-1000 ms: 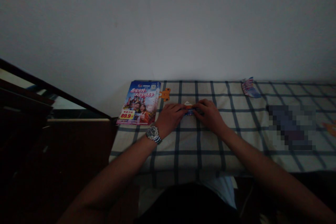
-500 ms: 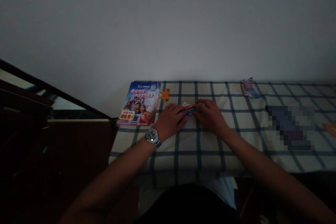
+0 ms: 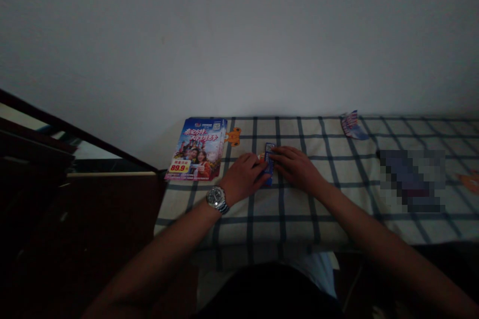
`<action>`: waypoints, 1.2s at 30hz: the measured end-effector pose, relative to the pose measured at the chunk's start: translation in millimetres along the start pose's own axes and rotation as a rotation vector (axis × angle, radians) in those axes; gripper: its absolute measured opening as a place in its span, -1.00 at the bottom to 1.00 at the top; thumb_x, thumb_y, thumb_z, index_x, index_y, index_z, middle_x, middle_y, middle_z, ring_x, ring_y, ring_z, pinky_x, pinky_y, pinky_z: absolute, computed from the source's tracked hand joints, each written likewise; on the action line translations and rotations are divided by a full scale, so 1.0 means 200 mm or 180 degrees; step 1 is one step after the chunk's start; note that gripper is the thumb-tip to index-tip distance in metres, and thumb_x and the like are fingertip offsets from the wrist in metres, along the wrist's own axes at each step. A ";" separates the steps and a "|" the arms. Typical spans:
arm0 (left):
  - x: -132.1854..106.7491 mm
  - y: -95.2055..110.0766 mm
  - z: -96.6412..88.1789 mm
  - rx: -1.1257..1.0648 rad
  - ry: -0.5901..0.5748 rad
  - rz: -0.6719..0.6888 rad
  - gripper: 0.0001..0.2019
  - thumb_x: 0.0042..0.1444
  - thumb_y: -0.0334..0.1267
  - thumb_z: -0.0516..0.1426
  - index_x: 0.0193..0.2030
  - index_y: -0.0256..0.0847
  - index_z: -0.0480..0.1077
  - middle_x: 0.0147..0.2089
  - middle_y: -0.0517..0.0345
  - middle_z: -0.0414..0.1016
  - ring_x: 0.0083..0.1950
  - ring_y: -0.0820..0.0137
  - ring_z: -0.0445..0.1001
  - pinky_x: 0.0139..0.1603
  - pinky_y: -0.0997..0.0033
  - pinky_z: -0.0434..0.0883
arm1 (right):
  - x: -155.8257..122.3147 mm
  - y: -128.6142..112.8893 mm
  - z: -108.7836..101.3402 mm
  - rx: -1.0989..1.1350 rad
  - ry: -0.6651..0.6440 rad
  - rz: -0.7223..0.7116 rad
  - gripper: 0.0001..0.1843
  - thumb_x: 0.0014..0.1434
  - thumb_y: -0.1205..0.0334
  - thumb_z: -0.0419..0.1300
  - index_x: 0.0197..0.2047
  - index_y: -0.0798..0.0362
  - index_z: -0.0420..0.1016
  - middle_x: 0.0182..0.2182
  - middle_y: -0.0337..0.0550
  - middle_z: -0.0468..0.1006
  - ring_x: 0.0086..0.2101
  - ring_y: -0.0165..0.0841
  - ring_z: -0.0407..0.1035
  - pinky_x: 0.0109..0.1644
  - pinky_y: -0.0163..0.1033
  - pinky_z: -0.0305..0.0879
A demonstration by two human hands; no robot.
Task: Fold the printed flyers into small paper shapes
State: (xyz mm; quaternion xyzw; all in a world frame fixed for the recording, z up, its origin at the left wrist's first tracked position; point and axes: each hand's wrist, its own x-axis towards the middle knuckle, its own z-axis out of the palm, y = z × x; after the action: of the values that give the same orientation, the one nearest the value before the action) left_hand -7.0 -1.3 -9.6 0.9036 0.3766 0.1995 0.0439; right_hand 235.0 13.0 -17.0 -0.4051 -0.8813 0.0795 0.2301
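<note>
A narrow folded flyer [image 3: 269,148], blue with a small QR code at its top, lies between my hands on the checked cloth. My left hand [image 3: 245,177], wearing a metal watch [image 3: 217,198] on the wrist, has its fingers closed on the flyer's left side. From the right, my right hand [image 3: 297,165] holds the flyer's other edge with its fingertips. Left of my hands sits a stack of flyers [image 3: 198,147], printed with people, a castle and a yellow price label.
A folded flyer piece [image 3: 354,127] stands near the wall at the back right. Further forward lies a pixelated dark object [image 3: 409,179]. The checked cloth [image 3: 299,229] has orange bear prints [image 3: 233,136]. A dark rail [image 3: 86,132] slopes down at the left.
The flyer between my hands has turned from lying crosswise to pointing away from me, showing a long blue strip. My hands have stayed nearly in place.
</note>
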 end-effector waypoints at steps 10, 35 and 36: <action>-0.03 -0.01 0.01 -0.0396 -0.0071 0.0085 -0.60 0.37 0.00 0.10 0.23 -0.15 0.40 0.30 -0.02 0.38 0.26 0.18 0.39 0.28 0.06 0.40 | -0.01 0.02 0.01 0.0097 0.0033 -0.0002 -0.63 0.37 0.19 0.17 0.22 -0.09 0.47 0.24 -0.01 0.47 0.22 -0.09 0.36 0.27 0.16 0.34; -0.03 0.00 0.00 -0.0362 -0.0324 0.0109 -0.57 0.40 0.01 0.05 0.27 -0.17 0.35 0.35 -0.03 0.35 0.37 0.20 0.31 0.40 0.09 0.29 | -0.01 0.02 0.03 -0.0062 -0.0043 0.0021 -0.64 0.42 0.20 0.11 0.23 -0.09 0.46 0.31 -0.18 0.41 0.25 -0.10 0.31 0.31 0.15 0.28; -0.03 0.00 0.00 -0.0353 -0.0346 0.0093 -0.56 0.41 0.01 0.04 0.28 -0.18 0.34 0.36 -0.03 0.34 0.36 0.20 0.32 0.39 0.10 0.29 | -0.01 0.02 0.03 -0.0080 -0.0055 0.0014 -0.64 0.42 0.20 0.09 0.24 -0.09 0.46 0.31 -0.18 0.42 0.25 -0.11 0.31 0.31 0.15 0.28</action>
State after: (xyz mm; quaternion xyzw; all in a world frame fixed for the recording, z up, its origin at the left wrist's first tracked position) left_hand -10.9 -4.6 -11.8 0.9147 0.3488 0.1712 0.1113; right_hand 236.0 14.2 -24.2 -0.4092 -0.8832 0.0724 0.2173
